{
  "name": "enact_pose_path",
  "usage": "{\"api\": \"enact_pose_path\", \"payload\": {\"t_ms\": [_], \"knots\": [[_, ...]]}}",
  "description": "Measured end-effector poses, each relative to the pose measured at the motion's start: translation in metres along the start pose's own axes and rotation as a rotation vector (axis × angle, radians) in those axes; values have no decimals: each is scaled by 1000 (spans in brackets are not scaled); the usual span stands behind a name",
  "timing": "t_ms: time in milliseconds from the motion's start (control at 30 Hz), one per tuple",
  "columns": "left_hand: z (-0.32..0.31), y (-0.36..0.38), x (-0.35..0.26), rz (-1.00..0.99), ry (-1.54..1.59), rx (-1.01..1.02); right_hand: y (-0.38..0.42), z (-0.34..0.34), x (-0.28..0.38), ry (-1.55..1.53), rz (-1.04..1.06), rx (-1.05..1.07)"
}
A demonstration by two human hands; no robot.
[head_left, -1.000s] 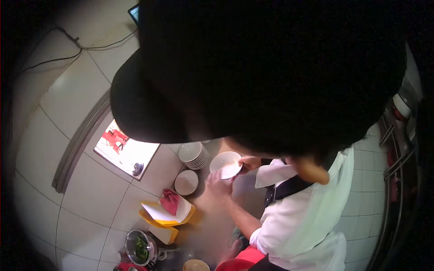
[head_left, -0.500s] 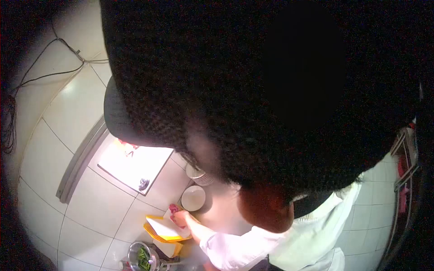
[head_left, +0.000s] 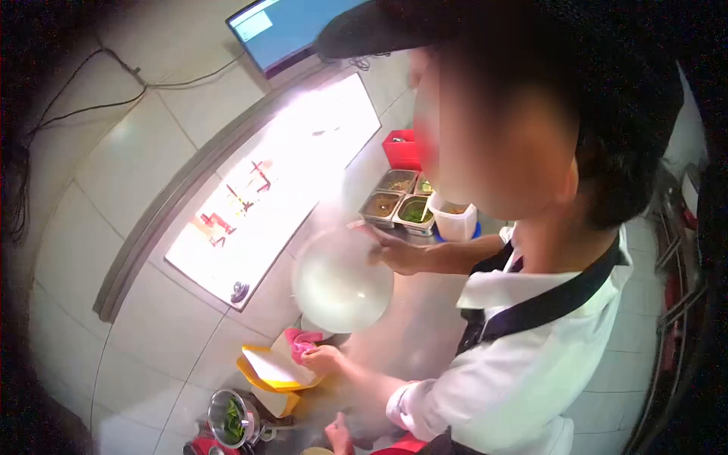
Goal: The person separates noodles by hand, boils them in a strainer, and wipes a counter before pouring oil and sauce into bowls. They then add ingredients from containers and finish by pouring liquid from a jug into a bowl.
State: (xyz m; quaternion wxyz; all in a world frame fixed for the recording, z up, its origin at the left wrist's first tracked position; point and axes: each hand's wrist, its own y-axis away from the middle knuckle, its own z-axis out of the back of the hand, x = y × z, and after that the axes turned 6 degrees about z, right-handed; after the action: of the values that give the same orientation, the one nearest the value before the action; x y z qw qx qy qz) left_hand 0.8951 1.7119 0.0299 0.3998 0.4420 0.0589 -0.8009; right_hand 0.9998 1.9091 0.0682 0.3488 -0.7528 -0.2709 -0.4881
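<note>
While the right hand [head_left: 396, 255] is gripping the white bowl [head_left: 343, 284] above the desk [head_left: 425, 307] | the left hand [head_left: 326, 359] is clutching the pink cloth [head_left: 300, 343] | risk: 1-handed rim hold is inviting a slip

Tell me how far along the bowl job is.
Looks done: picking up; a co-worker's one hand has the white bowl raised. In hand: that bowl, plus the pink cloth in the other hand. Left, probably: any remaining wiping, then setting both down. Whether the bowl is clean, I can't tell.
</note>
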Motion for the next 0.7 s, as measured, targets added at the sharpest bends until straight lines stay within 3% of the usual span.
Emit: {"api": "enact_pose_path", "payload": {"t_ms": [33,67,133,233,267,333,400,467,533,600,667,700], "knots": [[4,2,-8,169,213,-63,-7,-2,7,2,29,13],[9,1,-6,174,218,-79,-14,-5,15,4,56,26],[14,-5,2,-4,239,-126,-28,-10,30,12,114,49],[8,29,-42,-199,243,195,-44,-21,53,17,183,90],[11,58,-79,-445,73,346,-47,-24,59,18,202,98],[11,89,-123,-669,-89,497,-48,-33,64,15,226,118],[8,106,-134,-652,-309,813,-39,-40,63,-1,225,134],[5,112,-128,-992,-228,378,-15,-44,50,-45,184,143],[-12,97,-94,-897,-128,65,24,-48,26,-115,100,139],[-34,71,-47,-748,-318,-158,85,-58,-10,-196,-36,127],[-36,64,-38,-628,-13,44,149,-76,-45,-272,-195,117],[-30,67,-34,-595,-28,62,173,-85,-58,-309,-258,102]]}}
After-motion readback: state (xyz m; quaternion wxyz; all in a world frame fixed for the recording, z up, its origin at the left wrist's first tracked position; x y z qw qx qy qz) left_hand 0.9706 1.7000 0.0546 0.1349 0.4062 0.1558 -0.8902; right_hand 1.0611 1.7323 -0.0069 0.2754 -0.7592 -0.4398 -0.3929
